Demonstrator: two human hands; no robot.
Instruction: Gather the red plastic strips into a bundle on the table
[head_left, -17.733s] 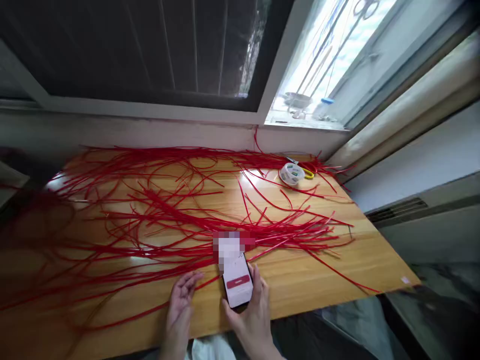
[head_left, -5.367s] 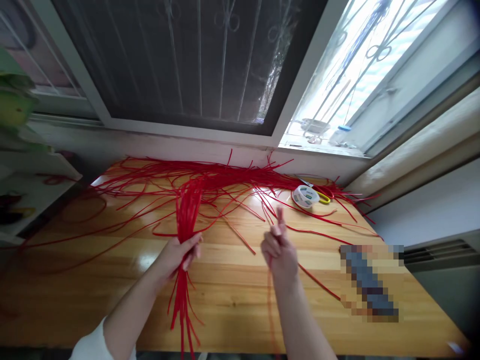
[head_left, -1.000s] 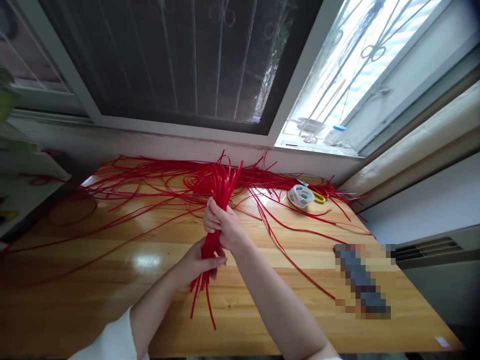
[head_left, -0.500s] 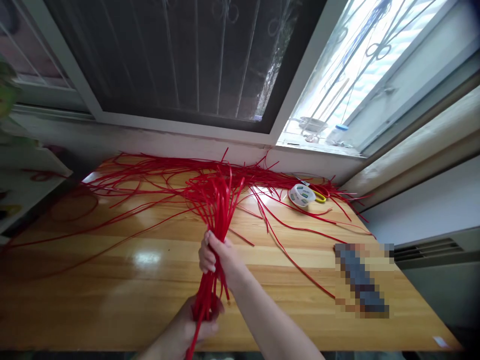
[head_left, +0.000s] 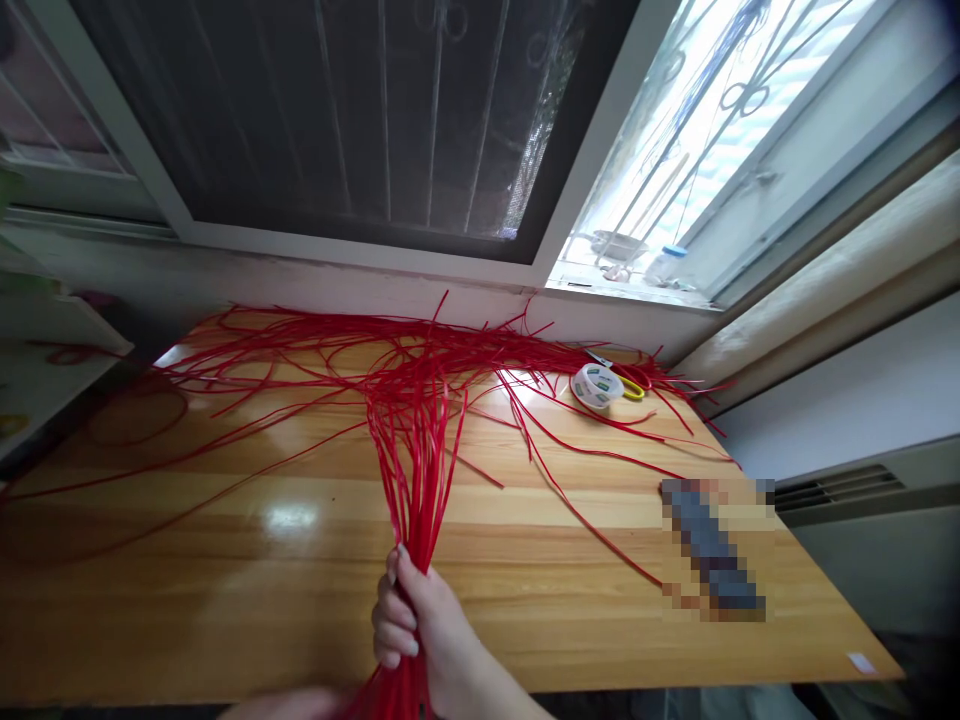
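A thick bundle of thin, flat red strips (head_left: pixel 424 480) runs from the pile toward the table's near edge. My right hand (head_left: pixel 412 620) is wrapped round it, thumb on top and fingers curled about the strips. Above this fist the strips spread out toward the far side. At the bottom of the view my left hand (head_left: pixel 300 703) is blurred beside the lower part of the bundle. Its fingers are out of sight, so its grip does not show. A wide tangle of more red strips (head_left: pixel 315 335) lies along the wall side of the table.
A roll of white tape (head_left: pixel 596 386) stands on the wooden table (head_left: pixel 247 620) at the back right. Yellow-handled scissors (head_left: pixel 634 388) lie beside it, partly among strips. A dark pixelated object (head_left: pixel 712 548) lies at the right. The window (head_left: pixel 360 250) rises behind.
Both hands have moved down toward me, my right hand still closed round the bundle. The strips above it now hang straighter and longer. My left hand has mostly left the view.
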